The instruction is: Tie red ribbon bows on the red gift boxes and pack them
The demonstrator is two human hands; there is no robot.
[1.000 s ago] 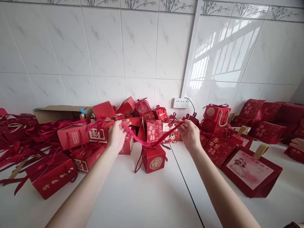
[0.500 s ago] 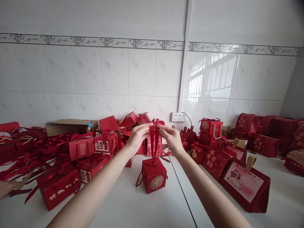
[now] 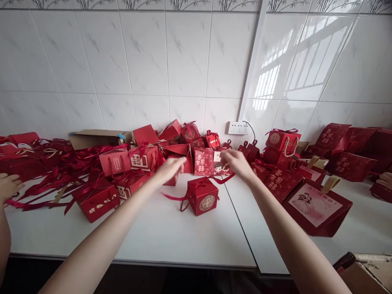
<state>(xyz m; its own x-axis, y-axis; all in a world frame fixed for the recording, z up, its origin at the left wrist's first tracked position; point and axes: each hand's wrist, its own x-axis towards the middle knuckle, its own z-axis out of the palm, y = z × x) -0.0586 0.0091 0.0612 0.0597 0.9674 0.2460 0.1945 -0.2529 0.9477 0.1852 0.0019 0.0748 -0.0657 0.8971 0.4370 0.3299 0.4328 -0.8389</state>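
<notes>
A red gift box point(image 3: 202, 202) with a round gold emblem and cord handles stands upright on the table, below and between my hands. A red ribbon point(image 3: 221, 180) is attached at its top; one tail lies out to the left, the other runs right and back. My left hand point(image 3: 172, 168) hovers behind and left of the box, its fingers loosely bent, apart from the ribbon. Above the right ribbon tail, my right hand point(image 3: 239, 164) is blurred, with fingers apart and nothing visible in them. It partly covers a card with a cartoon figure point(image 3: 218, 164).
Red boxes and loose ribbons point(image 3: 82, 159) crowd the left side. A carton point(image 3: 98, 139) lies behind them. More boxes stand right, including one with a couple picture point(image 3: 312, 208). Another person's hand point(image 3: 10, 185) is at far left. A socket strip point(image 3: 238, 128) is on the wall.
My hands have let go of the upright ribbon and moved apart. Its tails have dropped to both sides of the box. The view has tilted down, bringing the table's front edge into sight.
</notes>
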